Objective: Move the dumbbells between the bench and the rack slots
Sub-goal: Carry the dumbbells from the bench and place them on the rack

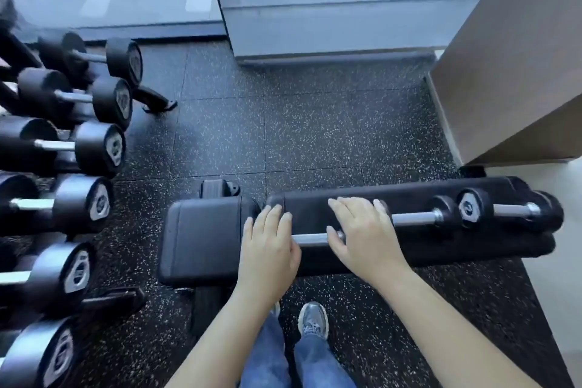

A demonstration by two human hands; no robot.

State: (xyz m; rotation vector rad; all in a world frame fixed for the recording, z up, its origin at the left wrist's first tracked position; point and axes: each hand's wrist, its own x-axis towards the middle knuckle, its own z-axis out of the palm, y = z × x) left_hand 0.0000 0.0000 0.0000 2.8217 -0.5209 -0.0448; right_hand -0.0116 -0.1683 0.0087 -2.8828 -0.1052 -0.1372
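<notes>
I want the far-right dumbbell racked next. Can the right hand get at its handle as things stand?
Probably yes: the right hand lies on a nearer dumbbell, and the far-right dumbbell's handle on the bench lies bare, with nothing between.

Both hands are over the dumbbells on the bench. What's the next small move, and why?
Probably close the left hand around the near dumbbell's handle: that hand lies flat on its end with the bar bare beside it, and the right hand covers the other end, so nothing is gripped yet.

Both forearms were bare, with no sleeves, watch or jewellery visible. The left hand (267, 249) and right hand (362, 236) were ungloved, with short fingernails. The legs were clad in blue denim jeans (271, 356). One grey lace-up trainer (313, 320) with grey laces was visible.
</notes>
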